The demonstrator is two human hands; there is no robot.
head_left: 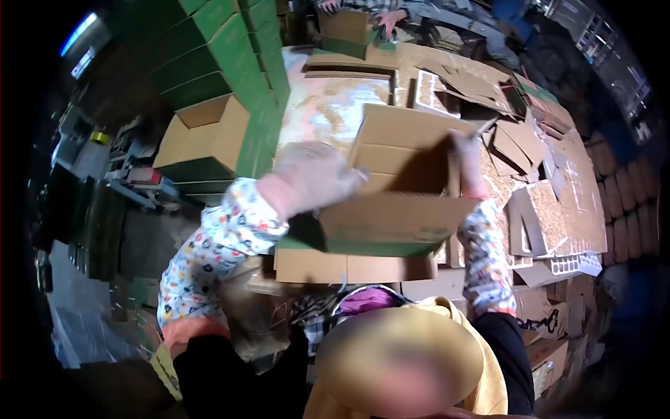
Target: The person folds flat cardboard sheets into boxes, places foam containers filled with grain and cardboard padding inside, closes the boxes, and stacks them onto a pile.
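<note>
An open-topped cardboard box (401,220), brown with green low on its outer side, stands tilted on the worktable in front of me. My left hand (314,178), in a pale glove, is at the box's left side, its thumb by the wall; motion blurs it a little. On the opposite side, my right hand (467,160) grips the right wall, with part of the fingers hidden. Below the box, a flat strip of brown cardboard (314,266) lies along the table's near edge.
Green boxes (199,66) are stacked high at left, beside an open box (202,133). Cardboard pieces (516,143) lie scattered on the worktable (583,202) at right. Across the table, another person's hands (392,21) are at a brown-and-green box (343,31).
</note>
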